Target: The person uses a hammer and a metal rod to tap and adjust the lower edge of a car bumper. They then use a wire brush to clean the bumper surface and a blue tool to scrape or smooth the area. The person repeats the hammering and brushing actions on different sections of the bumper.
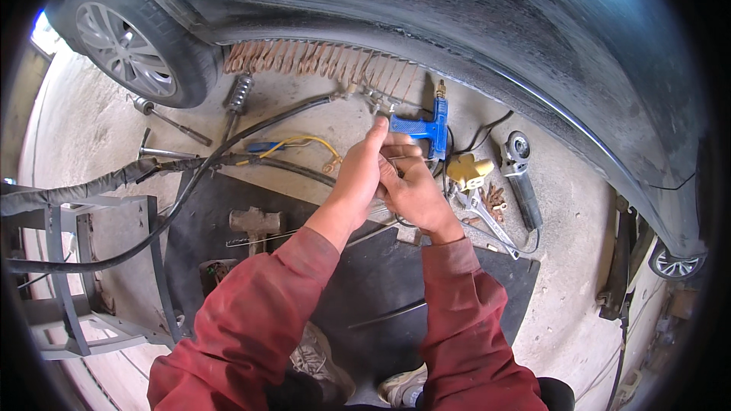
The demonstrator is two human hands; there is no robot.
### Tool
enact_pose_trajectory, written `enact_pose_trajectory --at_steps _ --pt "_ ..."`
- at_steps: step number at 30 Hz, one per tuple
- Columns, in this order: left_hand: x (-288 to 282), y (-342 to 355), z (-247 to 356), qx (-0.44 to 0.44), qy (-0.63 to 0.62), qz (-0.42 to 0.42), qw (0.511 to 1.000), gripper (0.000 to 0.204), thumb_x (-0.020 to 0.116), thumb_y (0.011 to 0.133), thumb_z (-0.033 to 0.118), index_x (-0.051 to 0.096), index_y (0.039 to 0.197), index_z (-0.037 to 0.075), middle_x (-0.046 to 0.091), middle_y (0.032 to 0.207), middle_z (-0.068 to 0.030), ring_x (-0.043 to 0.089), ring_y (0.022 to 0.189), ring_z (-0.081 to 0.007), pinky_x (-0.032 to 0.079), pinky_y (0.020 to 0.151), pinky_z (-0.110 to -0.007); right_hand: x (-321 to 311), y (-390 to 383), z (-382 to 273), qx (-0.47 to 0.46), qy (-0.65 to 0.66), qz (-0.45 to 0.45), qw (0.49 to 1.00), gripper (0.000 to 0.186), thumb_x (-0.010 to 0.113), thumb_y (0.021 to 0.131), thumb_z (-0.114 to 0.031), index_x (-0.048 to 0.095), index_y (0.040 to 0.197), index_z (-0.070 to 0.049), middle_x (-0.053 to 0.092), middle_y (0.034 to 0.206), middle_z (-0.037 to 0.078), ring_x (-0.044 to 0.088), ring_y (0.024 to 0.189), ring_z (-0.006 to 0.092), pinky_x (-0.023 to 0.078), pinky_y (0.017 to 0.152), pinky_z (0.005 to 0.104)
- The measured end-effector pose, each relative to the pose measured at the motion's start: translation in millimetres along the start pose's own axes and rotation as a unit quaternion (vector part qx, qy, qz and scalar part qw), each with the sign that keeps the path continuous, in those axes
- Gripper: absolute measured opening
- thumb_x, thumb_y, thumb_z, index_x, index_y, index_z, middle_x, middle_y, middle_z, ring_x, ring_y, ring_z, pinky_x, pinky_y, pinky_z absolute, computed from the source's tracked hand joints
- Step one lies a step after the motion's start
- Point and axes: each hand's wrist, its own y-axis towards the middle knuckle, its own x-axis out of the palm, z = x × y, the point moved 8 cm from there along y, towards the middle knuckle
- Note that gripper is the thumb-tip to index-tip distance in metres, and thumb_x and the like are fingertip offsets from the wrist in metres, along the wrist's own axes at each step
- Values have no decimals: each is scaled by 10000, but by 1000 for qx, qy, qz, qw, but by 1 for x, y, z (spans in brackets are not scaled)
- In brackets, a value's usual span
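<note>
My left hand [358, 175] and my right hand [419, 194] meet in front of me, fingers curled and overlapping. Whatever they pinch is hidden between them. Just beyond my fingertips is a blue pistol-shaped tool [439, 129] with a brass tip pointing at the car's sill. My left thumb overlaps the end of its handle; I cannot tell whether it touches. A row of copper-coloured wire loops [304, 57] runs along the lower edge of the dark car [365, 11]. A thick black cable [282, 114] ends at a metal clamp near the row.
Right of my hands lie a yellow piece [468, 171], an adjustable wrench [491, 221] and an angle grinder [521, 183]. A hammer [256, 221] rests on the black mat [335, 289]. A slide hammer [240, 95] and a grey metal frame [76, 274] stand left.
</note>
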Motion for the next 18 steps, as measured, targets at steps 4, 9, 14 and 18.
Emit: enact_pose_trajectory --at_steps 4,9,14,18 --pt "2 -2 -15 -58 -74 -27 995 336 390 1031 380 519 874 113 654 963 -93 635 918 -193 516 805 -345 0 -10 -31 -157 -182 17 971 399 565 961 -261 640 807 99 658 784 168 604 672 223 478 630 359" --pt "-27 -5 -35 -75 -184 107 974 349 345 1051 350 476 822 121 643 894 -101 629 773 -194 538 834 -369 -12 -27 5 135 -1 4 991 449 518 987 -368 615 760 7 527 603 48 478 496 165 378 489 306" --pt "-30 -22 -71 -146 -152 115 971 339 360 1039 365 494 850 119 646 855 -80 613 703 -179 528 804 -366 6 -27 22 142 446 93 879 475 413 1014 -463 543 771 -77 433 560 -9 374 455 101 289 429 266" --pt "-17 -28 -79 -157 -230 72 958 320 363 1026 379 554 954 132 639 931 -28 614 867 -167 486 854 -332 16 -23 31 68 390 174 902 449 368 1037 -422 579 923 -43 545 707 38 497 587 133 417 536 261"
